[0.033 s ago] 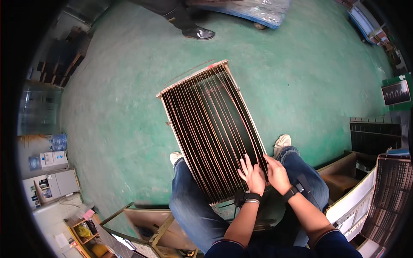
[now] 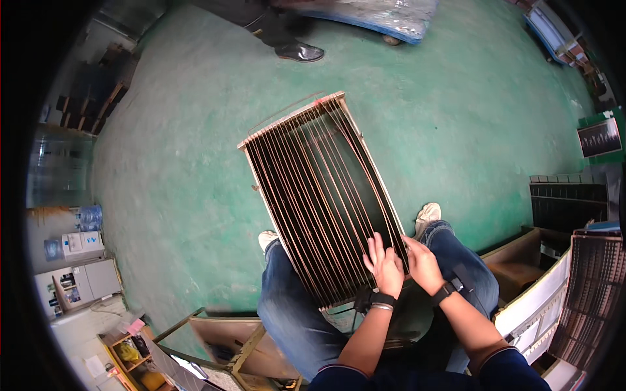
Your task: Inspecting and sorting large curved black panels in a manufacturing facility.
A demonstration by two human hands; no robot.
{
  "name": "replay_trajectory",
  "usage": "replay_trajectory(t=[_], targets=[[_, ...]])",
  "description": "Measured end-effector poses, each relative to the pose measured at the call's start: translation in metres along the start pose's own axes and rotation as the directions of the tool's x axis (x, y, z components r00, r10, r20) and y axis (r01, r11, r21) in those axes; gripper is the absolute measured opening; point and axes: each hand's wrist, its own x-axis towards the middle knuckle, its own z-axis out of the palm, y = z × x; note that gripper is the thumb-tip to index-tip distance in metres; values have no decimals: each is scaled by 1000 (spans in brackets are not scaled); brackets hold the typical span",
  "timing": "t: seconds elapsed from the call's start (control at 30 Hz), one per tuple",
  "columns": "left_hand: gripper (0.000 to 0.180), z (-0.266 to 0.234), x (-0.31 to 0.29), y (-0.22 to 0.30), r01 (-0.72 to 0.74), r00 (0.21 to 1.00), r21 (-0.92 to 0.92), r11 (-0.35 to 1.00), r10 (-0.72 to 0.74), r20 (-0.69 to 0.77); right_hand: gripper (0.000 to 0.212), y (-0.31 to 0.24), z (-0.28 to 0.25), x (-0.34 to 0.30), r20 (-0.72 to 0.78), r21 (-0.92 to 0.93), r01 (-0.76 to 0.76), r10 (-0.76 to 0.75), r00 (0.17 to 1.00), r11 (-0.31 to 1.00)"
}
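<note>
A rectangular pale-edged frame point(image 2: 266, 201) lies tilted before me, its near end between my legs. Thin reddish-brown strands point(image 2: 324, 189) run along its length over a dark inside. My left hand point(image 2: 388, 270) is over the near right corner, several fingers stretched out and apart above the strands; its thumb side is partly hidden. Beside it, my right hand point(image 2: 424, 267) pinches at the frame's right edge, thumb and forefinger together near the outermost strands. What lies between those fingertips is too small to make out.
Open wooden boxes point(image 2: 222, 335) stand at my lower left, with another wooden box point(image 2: 515, 260) at my right. A person's black shoe point(image 2: 300, 52) and a wheeled blue platform point(image 2: 385, 29) are at the far side of the green floor point(image 2: 169, 195).
Strands on the frame's right part have shifted right and bunch closer to its edge, widening the gap beside them. My right hand has moved slightly right; my left hand has barely moved.
</note>
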Motion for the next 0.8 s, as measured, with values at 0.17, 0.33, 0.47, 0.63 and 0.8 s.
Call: replay_trajectory(t=[0.17, 0.33, 0.47, 0.63, 0.8], targets=[[14, -141, -14, 45, -151, 988, -542, 827, 148, -50, 37, -9, -42, -25, -4, 132, -30, 31, 1000, 991], [18, -248, -73, 30, 78, 988, -793, 605, 57, 140, 45, -19, -91, -28, 88, 681, -239, 247, 965, 692], [27, -261, -117, -1, 257, 966, -931, 260, -58, 250, 44, -81, -140, -35, 184, 982, -191, 206, 961, 11], [33, -265, -143, -6, 275, 957, -932, 235, 23, 288, 39, -101, -160, -79, 80, 984, -116, 250, 965, 133], [35, -279, -157, -4, 207, 954, -951, 232, 168, 249, 35, -117, -171, -111, -73, 969, 18, 220, 973, 245]])
